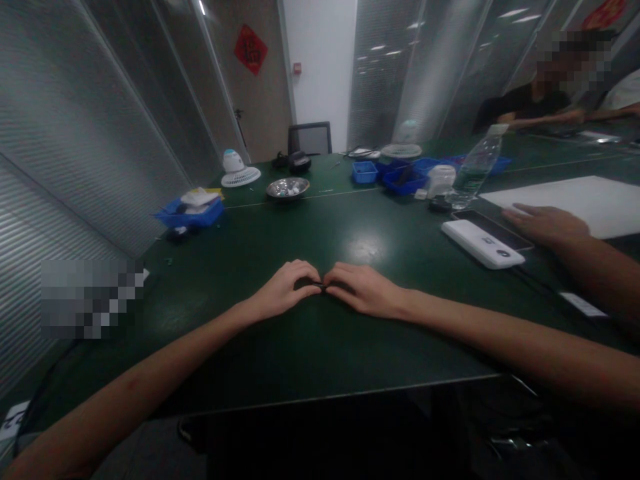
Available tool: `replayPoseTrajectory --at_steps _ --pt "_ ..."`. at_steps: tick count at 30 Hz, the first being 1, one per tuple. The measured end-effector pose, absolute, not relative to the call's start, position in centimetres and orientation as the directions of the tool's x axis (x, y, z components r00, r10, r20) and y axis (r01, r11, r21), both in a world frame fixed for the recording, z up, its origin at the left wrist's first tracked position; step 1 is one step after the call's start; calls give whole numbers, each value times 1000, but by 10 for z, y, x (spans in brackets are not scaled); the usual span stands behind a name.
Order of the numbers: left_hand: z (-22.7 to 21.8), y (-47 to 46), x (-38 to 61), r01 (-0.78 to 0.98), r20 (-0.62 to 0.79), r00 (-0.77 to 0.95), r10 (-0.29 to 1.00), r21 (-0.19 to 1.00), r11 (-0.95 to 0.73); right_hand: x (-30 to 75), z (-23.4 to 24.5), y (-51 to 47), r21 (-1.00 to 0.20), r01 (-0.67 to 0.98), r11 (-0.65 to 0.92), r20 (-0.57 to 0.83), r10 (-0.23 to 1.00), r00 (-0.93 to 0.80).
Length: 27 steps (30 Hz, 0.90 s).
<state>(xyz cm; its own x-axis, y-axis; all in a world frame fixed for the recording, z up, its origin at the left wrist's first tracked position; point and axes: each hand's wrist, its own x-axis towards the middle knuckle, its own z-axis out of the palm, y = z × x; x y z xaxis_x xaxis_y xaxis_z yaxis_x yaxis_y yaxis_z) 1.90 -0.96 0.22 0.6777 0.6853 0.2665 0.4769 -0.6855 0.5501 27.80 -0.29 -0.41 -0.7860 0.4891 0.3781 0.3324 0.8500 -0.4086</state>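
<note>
My left hand [287,288] and my right hand [367,287] meet at the middle of the green table [280,360], fingertips almost touching. Between them shows a small dark, thin piece [319,284], too small to name. Thumb and fingers of my left hand are pinched on its left end. Those of my right hand close at its right end, and the fingers hide most of it. Both hands rest on or just above the tabletop.
At the right lie a white power bank [483,245], a phone [493,229] and another person's hand [550,223] by a white sheet [600,193]. A water bottle [475,170], blue trays [365,172], a metal bowl [288,189] and a blue basket [193,212] stand farther back.
</note>
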Motion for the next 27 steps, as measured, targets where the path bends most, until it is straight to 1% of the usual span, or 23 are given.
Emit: replayPoseTrajectory --at_steps 5,12,16,20,23,27 --pt "0 -9 18 499 272 663 697 533 -683 280 -3 -3 -455 269 849 438 477 -762" --pt "0 -10 16 544 270 637 722 507 -669 284 -2 -3 -396 397 828 481 555 -678" --pt "0 -11 16 564 270 615 741 506 -653 284 1 -5 -362 438 823 440 565 -698" --pt "0 -11 16 541 273 642 717 501 -675 282 -1 -6 -342 437 832 380 548 -745" --pt "1 -10 14 533 255 653 714 514 -672 282 -4 -4 -349 441 826 390 557 -734" --pt "1 -9 12 536 234 652 721 531 -656 284 -5 1 -395 476 785 411 615 -673"
